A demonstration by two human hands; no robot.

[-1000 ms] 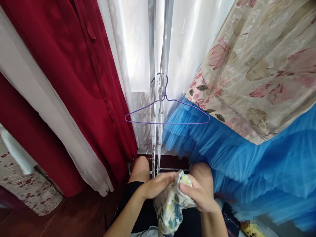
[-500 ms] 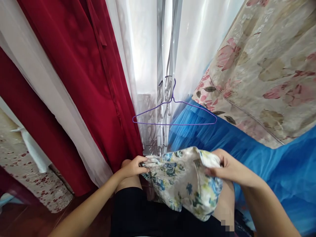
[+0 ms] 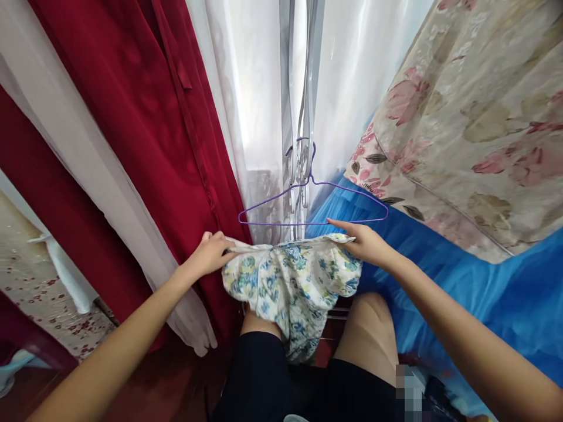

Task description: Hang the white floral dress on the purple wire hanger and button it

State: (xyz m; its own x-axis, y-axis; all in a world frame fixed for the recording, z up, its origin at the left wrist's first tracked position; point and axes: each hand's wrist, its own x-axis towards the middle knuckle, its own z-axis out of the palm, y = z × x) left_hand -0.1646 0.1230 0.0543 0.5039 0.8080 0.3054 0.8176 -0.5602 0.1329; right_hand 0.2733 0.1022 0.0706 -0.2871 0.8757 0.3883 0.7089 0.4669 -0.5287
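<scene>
A white garment with blue and yellow flowers (image 3: 294, 281) hangs stretched between my hands, its upper edge nearly level. I cannot tell its exact kind. My left hand (image 3: 212, 252) pinches the left end of that edge, thumb below and fingers above. At the other end, my right hand (image 3: 363, 241) grips the edge, its index finger stretched toward the hanger's lower bar; whether it touches is unclear. Just above the garment, a thin purple hanger (image 3: 272, 224) hangs by its hook among pale straps (image 3: 303, 117).
Red cloth (image 3: 176, 146) and white cloth (image 3: 259, 88) hang to the left and behind. On the right are blue tulle (image 3: 461, 293) and a beige floral cloth (image 3: 475, 117). My knees and dark shorts (image 3: 259, 375) are below, over a red-brown floor (image 3: 145, 387).
Both hands have raised the garment toward the hanger and shifted it left. Its bunched top is now pulled straight and the body hangs down. My right index finger has extended.
</scene>
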